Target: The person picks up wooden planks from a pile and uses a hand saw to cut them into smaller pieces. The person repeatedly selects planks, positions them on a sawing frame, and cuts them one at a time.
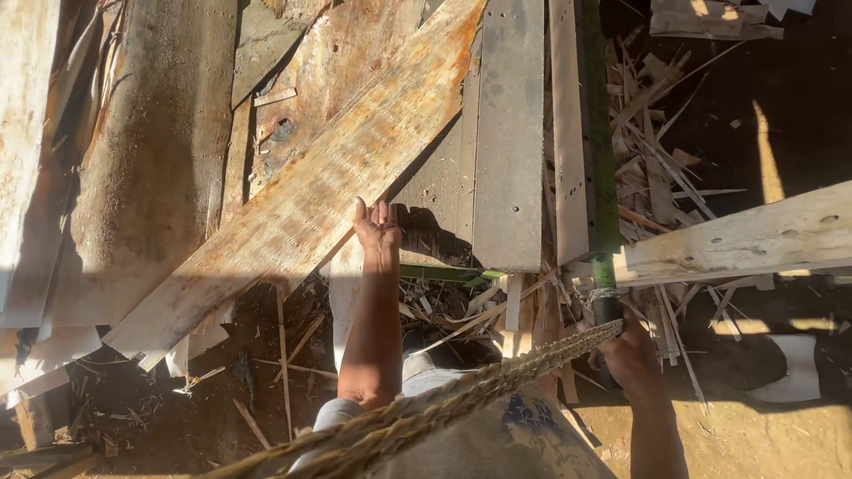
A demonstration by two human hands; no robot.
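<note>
My left hand reaches forward and rests on the lower edge of a long, weathered plank that runs diagonally across a pile of boards, with the fingers curled over its edge. My right hand is in deep shadow at the lower right. It sits just below the dark grip end of a long green bar and at the far end of a braided rope. The shadow hides what it holds. The rope crosses my lap from the lower left up to the right hand.
Grey boards with drilled holes lie upright in the middle of the pile. A pale plank juts in from the right. Splinters and thin wood strips litter the dark ground. Rusty, stained boards fill the left.
</note>
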